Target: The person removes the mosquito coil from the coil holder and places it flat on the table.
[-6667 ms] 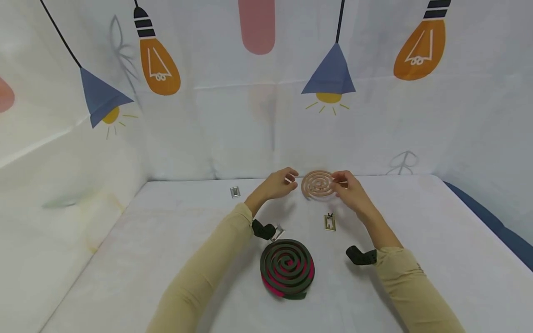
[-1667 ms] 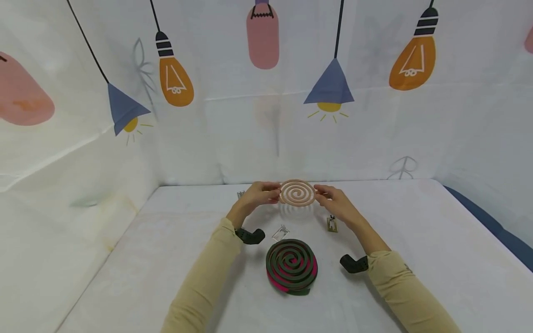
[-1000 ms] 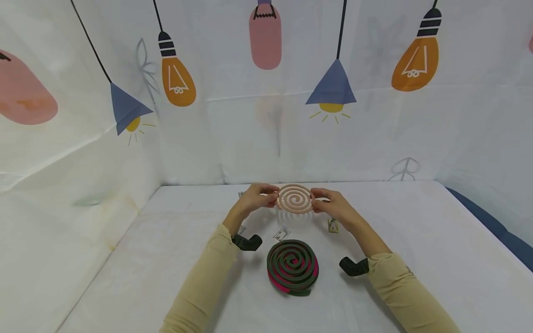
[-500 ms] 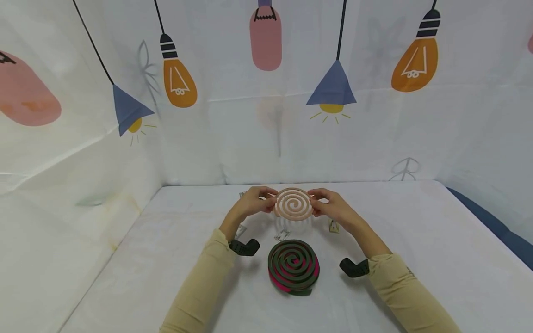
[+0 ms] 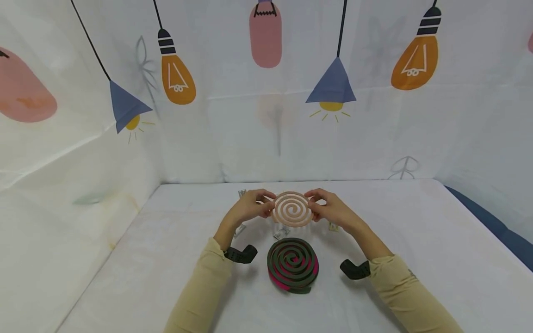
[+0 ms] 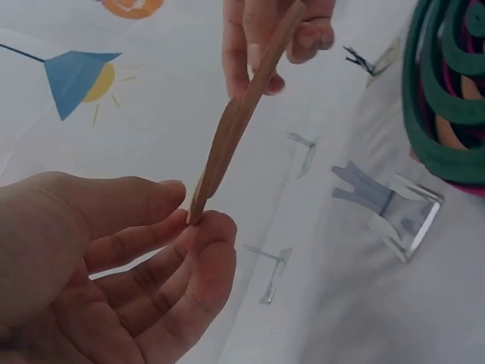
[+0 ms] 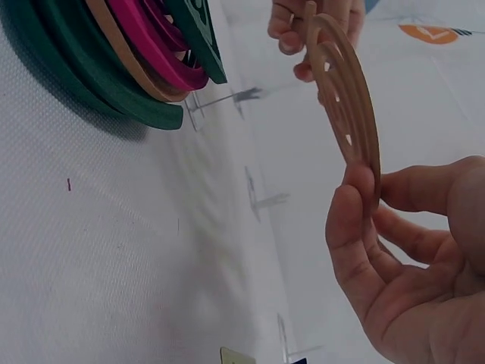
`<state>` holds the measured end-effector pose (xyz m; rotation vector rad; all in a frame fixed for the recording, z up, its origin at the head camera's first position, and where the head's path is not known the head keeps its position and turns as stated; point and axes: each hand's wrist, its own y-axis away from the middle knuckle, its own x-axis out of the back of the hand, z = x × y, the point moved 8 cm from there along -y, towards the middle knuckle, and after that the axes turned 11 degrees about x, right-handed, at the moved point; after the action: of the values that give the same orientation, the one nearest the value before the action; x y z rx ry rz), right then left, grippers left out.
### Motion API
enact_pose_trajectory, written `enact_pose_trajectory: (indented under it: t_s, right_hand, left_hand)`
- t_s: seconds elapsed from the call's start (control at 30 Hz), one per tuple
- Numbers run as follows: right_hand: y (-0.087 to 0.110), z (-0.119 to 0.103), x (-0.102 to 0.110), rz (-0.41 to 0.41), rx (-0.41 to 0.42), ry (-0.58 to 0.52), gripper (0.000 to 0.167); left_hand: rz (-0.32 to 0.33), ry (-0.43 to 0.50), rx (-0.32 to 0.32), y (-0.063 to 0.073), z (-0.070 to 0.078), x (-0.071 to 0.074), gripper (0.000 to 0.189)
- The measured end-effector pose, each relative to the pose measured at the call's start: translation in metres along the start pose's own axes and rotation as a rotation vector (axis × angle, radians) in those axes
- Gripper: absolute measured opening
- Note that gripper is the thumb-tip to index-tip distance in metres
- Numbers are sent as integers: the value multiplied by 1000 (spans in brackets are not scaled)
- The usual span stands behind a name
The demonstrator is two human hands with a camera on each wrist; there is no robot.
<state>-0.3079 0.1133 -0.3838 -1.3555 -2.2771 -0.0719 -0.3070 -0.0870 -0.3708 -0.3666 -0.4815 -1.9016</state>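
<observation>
Both hands hold a tan mosquito coil [image 6: 246,106] above the table, one at each side. My left hand [image 5: 251,205] pinches its left rim between thumb and fingers. On the opposite rim, my right hand [image 5: 329,208] has the same sort of pinch. In the wrist views the coil appears nearly edge-on. Below it lies a stack of coils [image 5: 292,273], dark green on top with pink showing between the turns; the right wrist view also shows a tan layer [image 7: 136,64] in that stack. Just behind the stack is a silver metal coil stand [image 5: 281,232].
More small metal stands lie around: a gold-toned one [image 5: 333,227] under the right hand, a silver one [image 5: 239,230] by the left wrist, another [image 5: 242,193] behind the left hand. White cloth [image 5: 137,277] covers the table. A patterned curtain [image 5: 233,134] closes off the back.
Earliest, only the right hand held the tan coil, farther back and right; the left hand was apart from it. Now both hold it. Over the last second it came slightly nearer the green stack.
</observation>
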Motion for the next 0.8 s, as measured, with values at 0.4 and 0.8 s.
enact_pose_trajectory:
  t_s: [0.4,0.8]
  right_hand:
    - [4,-5,-6,-66,-12,57,34]
    - [4,-6,-16,-174,-17,37,31]
  left_hand:
    - [-17,-99,-21,7,2,-3,29]
    - [-48,-291,4,15,4,-9,27]
